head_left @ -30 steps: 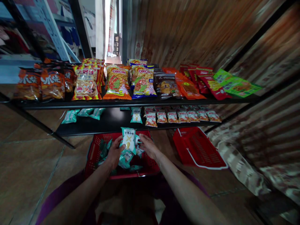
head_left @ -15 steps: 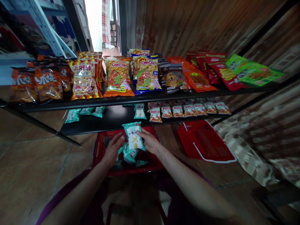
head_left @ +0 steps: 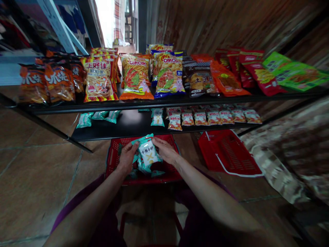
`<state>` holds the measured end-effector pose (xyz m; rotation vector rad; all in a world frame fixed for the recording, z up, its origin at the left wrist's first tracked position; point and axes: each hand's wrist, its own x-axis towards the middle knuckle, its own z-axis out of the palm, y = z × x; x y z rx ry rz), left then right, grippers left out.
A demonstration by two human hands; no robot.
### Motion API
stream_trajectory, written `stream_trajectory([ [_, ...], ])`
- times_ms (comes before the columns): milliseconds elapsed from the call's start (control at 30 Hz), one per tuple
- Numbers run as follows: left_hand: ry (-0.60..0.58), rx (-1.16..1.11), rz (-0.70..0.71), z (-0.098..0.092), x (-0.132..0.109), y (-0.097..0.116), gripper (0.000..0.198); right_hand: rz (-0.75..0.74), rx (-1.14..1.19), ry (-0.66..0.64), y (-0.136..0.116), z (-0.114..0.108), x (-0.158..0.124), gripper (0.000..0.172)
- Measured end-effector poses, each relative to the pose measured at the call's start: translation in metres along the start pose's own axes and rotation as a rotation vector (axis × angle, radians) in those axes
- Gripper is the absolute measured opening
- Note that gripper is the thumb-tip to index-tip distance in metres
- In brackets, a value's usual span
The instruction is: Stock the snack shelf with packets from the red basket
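Observation:
A teal and white snack bag point(head_left: 148, 153) is between my two hands, front side facing up and tilted a little. My left hand point(head_left: 127, 156) pinches its upper left corner, thumb on top. My right hand point(head_left: 165, 150) has its fingertips closed on the upper right edge. Below the bag stands a red plastic basket point(head_left: 111, 159), where more teal bags point(head_left: 157, 173) lie, partly hidden by my hands and the held bag.
A black lower shelf point(head_left: 128, 125) lies just beyond the basket, with teal bags point(head_left: 84, 120) at left and a row of small orange and white bags point(head_left: 200, 117) at right. The upper shelf point(head_left: 102, 107) carries larger snack bags. Another red basket point(head_left: 231, 151) stands right.
My left hand has come onto the bag's upper left corner; before, it was beside the bag. The bag has turned slightly and sits a bit lower against the basket. The whole view has shifted slightly.

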<state>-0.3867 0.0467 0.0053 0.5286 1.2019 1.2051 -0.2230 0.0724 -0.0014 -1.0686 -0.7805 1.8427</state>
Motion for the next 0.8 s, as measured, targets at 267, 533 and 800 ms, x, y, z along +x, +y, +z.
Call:
stream_trajectory([
  [267,0.029,0.094,0.048,0.003,-0.005,0.006,0.038,-0.146,-0.085,0.146,0.003,0.008,0.008,0.036],
  [533,0.003,-0.02,0.053,0.002,0.005,-0.001,0.034,-0.132,-0.005,0.256,0.002,0.014,0.006,0.036],
  [800,0.104,0.11,0.088,0.003,0.001,0.007,0.027,-0.09,-0.12,0.216,0.009,0.012,0.005,0.035],
])
